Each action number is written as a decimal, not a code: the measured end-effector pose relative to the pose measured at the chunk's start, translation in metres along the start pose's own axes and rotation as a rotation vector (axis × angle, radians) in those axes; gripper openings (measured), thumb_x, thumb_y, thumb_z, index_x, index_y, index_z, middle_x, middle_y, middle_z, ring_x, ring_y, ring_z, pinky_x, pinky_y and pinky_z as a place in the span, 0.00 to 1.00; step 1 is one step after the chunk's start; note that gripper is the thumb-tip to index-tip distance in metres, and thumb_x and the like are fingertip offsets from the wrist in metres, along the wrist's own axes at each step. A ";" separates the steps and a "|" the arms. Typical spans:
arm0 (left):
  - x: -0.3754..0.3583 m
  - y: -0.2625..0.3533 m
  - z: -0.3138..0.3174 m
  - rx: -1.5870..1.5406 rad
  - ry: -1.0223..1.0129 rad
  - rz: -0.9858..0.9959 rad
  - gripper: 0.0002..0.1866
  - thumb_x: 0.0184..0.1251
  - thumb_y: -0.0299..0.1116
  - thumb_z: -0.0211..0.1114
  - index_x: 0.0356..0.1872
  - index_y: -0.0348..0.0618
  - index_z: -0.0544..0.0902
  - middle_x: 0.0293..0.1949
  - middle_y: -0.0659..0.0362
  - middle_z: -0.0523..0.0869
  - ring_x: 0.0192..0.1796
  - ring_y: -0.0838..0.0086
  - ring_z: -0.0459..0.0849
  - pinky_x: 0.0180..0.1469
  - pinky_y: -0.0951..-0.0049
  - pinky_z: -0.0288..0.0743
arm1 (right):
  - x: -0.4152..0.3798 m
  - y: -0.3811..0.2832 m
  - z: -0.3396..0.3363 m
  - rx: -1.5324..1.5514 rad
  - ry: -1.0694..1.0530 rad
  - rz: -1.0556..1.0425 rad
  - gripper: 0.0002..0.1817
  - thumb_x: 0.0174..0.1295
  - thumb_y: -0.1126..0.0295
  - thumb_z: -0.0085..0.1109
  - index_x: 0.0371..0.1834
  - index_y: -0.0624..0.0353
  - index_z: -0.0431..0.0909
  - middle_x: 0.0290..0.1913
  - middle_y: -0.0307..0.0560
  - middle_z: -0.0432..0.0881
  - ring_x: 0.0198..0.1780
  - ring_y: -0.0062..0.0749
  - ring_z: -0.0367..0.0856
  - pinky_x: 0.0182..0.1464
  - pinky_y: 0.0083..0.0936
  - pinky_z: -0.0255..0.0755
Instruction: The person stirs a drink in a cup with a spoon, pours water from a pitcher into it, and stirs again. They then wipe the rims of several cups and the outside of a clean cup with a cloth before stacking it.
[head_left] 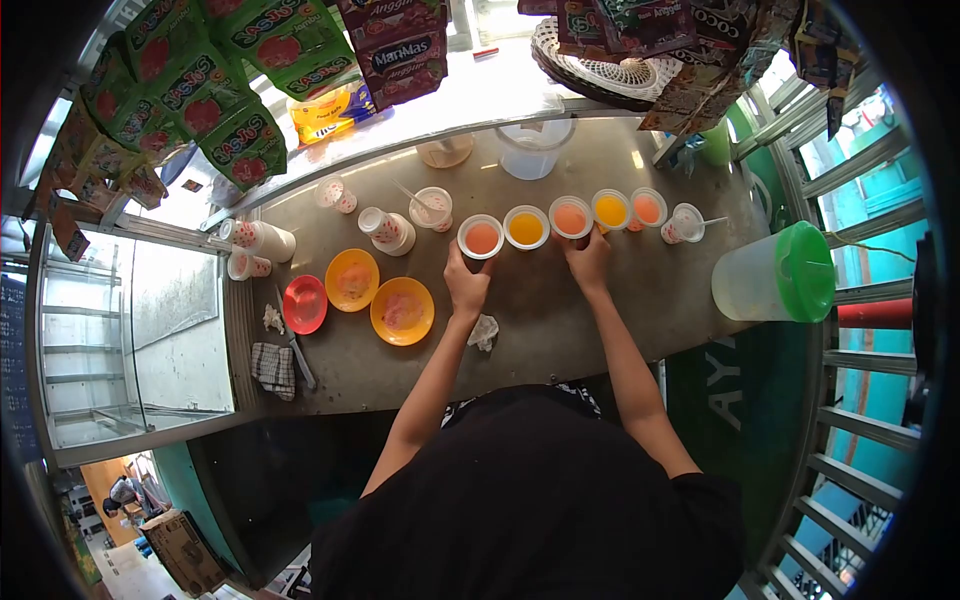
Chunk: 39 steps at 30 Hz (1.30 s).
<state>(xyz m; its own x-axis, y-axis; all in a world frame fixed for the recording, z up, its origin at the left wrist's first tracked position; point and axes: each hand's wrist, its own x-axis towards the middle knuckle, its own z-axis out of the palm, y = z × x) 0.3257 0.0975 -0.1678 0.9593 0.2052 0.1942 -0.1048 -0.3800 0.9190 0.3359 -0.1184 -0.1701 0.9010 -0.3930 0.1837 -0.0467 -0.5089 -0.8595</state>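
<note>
My left hand is wrapped round a cup of pink-orange drink at the left end of a row. Around another cup of pink-orange drink, the fingers of my right hand are closed. Between these two stands a cup of yellow-orange drink. To the right of my right hand come a second yellow-orange cup and a smaller-looking pink-orange cup. The cups stand close together, and their lower parts are partly hidden by my hands.
On the metal counter lie a crumpled clear plastic bag, yellow plates, a red plate, a knife and a checked cloth. Stacked cups stand left, a green-lidded container right. Drink sachets hang above.
</note>
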 end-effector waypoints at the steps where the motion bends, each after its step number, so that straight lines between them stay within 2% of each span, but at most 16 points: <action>1: 0.000 0.000 0.000 -0.006 -0.002 -0.007 0.29 0.53 0.34 0.77 0.54 0.36 0.75 0.46 0.45 0.85 0.51 0.54 0.86 0.52 0.62 0.78 | 0.000 0.000 0.000 0.002 0.006 -0.006 0.24 0.50 0.58 0.77 0.43 0.61 0.78 0.19 0.40 0.71 0.21 0.26 0.68 0.28 0.27 0.69; 15: 0.000 0.001 0.001 0.012 0.014 0.001 0.29 0.52 0.34 0.77 0.54 0.36 0.75 0.46 0.45 0.86 0.50 0.54 0.86 0.52 0.62 0.78 | -0.001 0.003 -0.001 -0.005 0.008 -0.031 0.25 0.48 0.58 0.79 0.41 0.61 0.77 0.18 0.39 0.69 0.20 0.28 0.68 0.27 0.29 0.68; 18: 0.000 0.001 0.001 0.021 0.017 0.003 0.30 0.51 0.34 0.78 0.54 0.36 0.75 0.46 0.44 0.85 0.50 0.54 0.86 0.52 0.62 0.78 | -0.016 0.006 0.004 -0.075 0.068 0.022 0.28 0.48 0.58 0.79 0.44 0.61 0.74 0.21 0.40 0.70 0.22 0.29 0.69 0.28 0.29 0.68; 20: 0.000 0.000 0.001 0.022 0.020 0.003 0.30 0.51 0.34 0.78 0.54 0.36 0.75 0.46 0.44 0.85 0.50 0.54 0.86 0.52 0.62 0.78 | -0.033 0.002 0.013 0.036 0.252 -0.135 0.29 0.47 0.60 0.80 0.44 0.60 0.71 0.21 0.37 0.63 0.22 0.25 0.63 0.27 0.29 0.64; 21: 0.000 -0.003 0.002 0.013 0.021 -0.005 0.30 0.51 0.34 0.78 0.55 0.36 0.75 0.46 0.44 0.85 0.51 0.54 0.86 0.52 0.62 0.78 | -0.042 -0.002 0.014 0.036 0.250 -0.137 0.29 0.47 0.60 0.80 0.44 0.60 0.71 0.21 0.37 0.63 0.22 0.25 0.63 0.27 0.29 0.64; 23: 0.000 0.000 0.002 0.004 0.024 -0.016 0.30 0.51 0.33 0.78 0.55 0.36 0.75 0.46 0.44 0.85 0.51 0.53 0.86 0.52 0.62 0.78 | -0.057 -0.019 0.010 0.041 0.007 -0.068 0.29 0.48 0.60 0.79 0.45 0.61 0.71 0.22 0.38 0.63 0.23 0.26 0.64 0.28 0.28 0.65; 24: 0.000 0.001 0.002 0.017 0.026 -0.014 0.31 0.51 0.33 0.78 0.55 0.36 0.75 0.47 0.44 0.85 0.51 0.53 0.86 0.52 0.62 0.78 | -0.059 -0.018 0.012 -0.071 -0.109 -0.039 0.33 0.48 0.56 0.78 0.52 0.61 0.71 0.25 0.42 0.70 0.27 0.33 0.74 0.32 0.31 0.71; 28: -0.001 0.003 0.001 0.034 0.028 -0.012 0.31 0.50 0.33 0.78 0.55 0.35 0.75 0.47 0.44 0.85 0.52 0.53 0.85 0.53 0.62 0.78 | -0.054 -0.021 0.034 -0.134 -0.139 -0.101 0.36 0.47 0.51 0.77 0.54 0.60 0.71 0.25 0.43 0.70 0.26 0.36 0.75 0.32 0.34 0.72; 30: -0.001 0.003 0.001 0.034 0.032 -0.001 0.31 0.50 0.32 0.78 0.55 0.35 0.75 0.47 0.44 0.85 0.52 0.53 0.85 0.53 0.62 0.78 | -0.047 -0.027 0.039 -0.212 -0.245 0.019 0.38 0.47 0.47 0.76 0.55 0.59 0.72 0.29 0.48 0.77 0.29 0.45 0.81 0.34 0.39 0.74; 31: -0.001 0.003 0.001 0.033 0.036 0.010 0.31 0.50 0.32 0.78 0.55 0.35 0.75 0.47 0.44 0.85 0.52 0.53 0.85 0.53 0.62 0.77 | -0.044 -0.025 0.045 -0.211 -0.244 0.018 0.38 0.47 0.47 0.76 0.55 0.59 0.72 0.29 0.48 0.77 0.29 0.45 0.81 0.34 0.39 0.74; 33: -0.001 0.003 0.001 0.031 0.035 0.014 0.30 0.50 0.32 0.78 0.55 0.35 0.75 0.47 0.44 0.85 0.52 0.53 0.85 0.53 0.62 0.77 | -0.041 -0.021 0.056 -0.148 0.036 -0.179 0.30 0.48 0.48 0.75 0.44 0.58 0.76 0.23 0.42 0.75 0.24 0.38 0.77 0.27 0.35 0.70; 36: 0.000 0.003 0.001 0.030 0.033 0.012 0.30 0.50 0.31 0.77 0.55 0.35 0.75 0.47 0.44 0.85 0.53 0.54 0.85 0.54 0.62 0.77 | -0.038 -0.014 0.060 -0.187 -0.031 -0.087 0.26 0.51 0.50 0.74 0.42 0.58 0.76 0.22 0.43 0.76 0.24 0.39 0.79 0.28 0.36 0.71; 39: 0.000 0.004 0.001 0.030 0.035 0.008 0.30 0.50 0.31 0.77 0.55 0.35 0.75 0.47 0.44 0.85 0.52 0.54 0.85 0.53 0.62 0.77 | -0.036 -0.008 0.063 -0.162 0.001 -0.123 0.24 0.52 0.52 0.73 0.42 0.58 0.77 0.21 0.43 0.74 0.24 0.40 0.78 0.28 0.37 0.71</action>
<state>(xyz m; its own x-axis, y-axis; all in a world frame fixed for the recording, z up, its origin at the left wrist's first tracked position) 0.3253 0.0950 -0.1641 0.9487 0.2332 0.2137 -0.1037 -0.4090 0.9066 0.3303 -0.0522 -0.1998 0.9039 -0.3211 0.2826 -0.0057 -0.6697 -0.7427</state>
